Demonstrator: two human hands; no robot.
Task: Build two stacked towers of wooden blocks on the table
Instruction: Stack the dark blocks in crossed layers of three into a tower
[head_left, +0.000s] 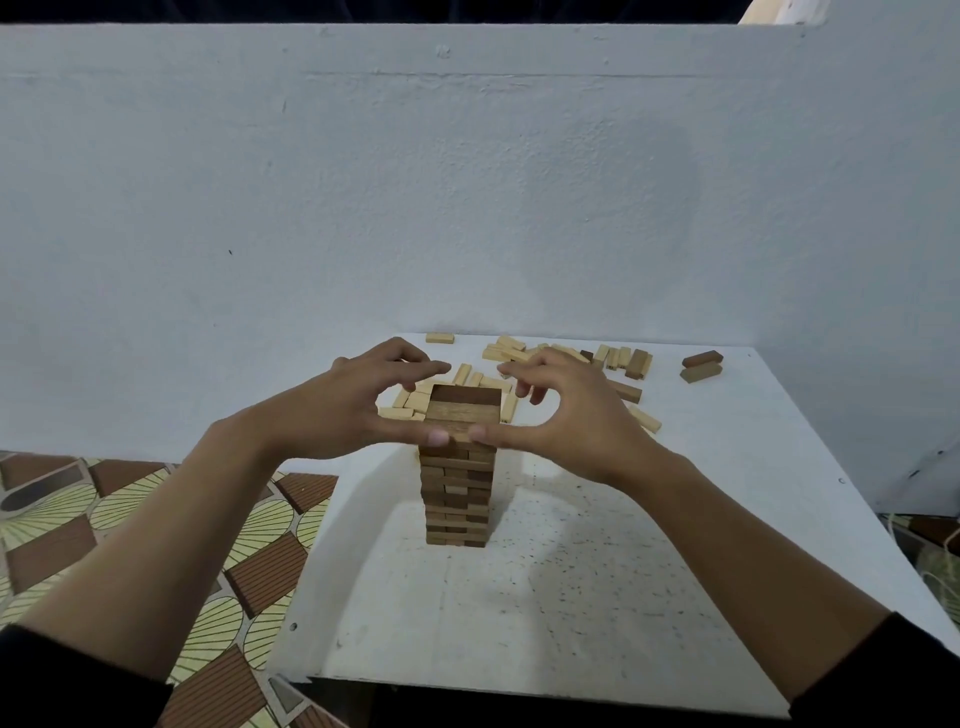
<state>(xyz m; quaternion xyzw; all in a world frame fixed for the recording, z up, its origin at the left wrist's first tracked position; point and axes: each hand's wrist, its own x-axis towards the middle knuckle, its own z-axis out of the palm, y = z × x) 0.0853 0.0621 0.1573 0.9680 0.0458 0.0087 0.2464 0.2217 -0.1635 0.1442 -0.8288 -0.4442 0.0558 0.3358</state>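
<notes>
One tall tower of dark brown wooden blocks stands upright in the middle of the white table. My left hand cups the tower's top from the left, thumb tip pressed on the front of the top layer. My right hand cups it from the right, its thumb also on the top layer's front face. Both hands' fingers are spread and curve over the far side of the top. Neither hand holds a loose block. Pale loose blocks lie scattered behind the tower.
Two dark blocks lie apart at the table's far right. More dark blocks sit among the pale ones. A white wall rises right behind the table. Patterned floor tiles show to the left, below the table edge.
</notes>
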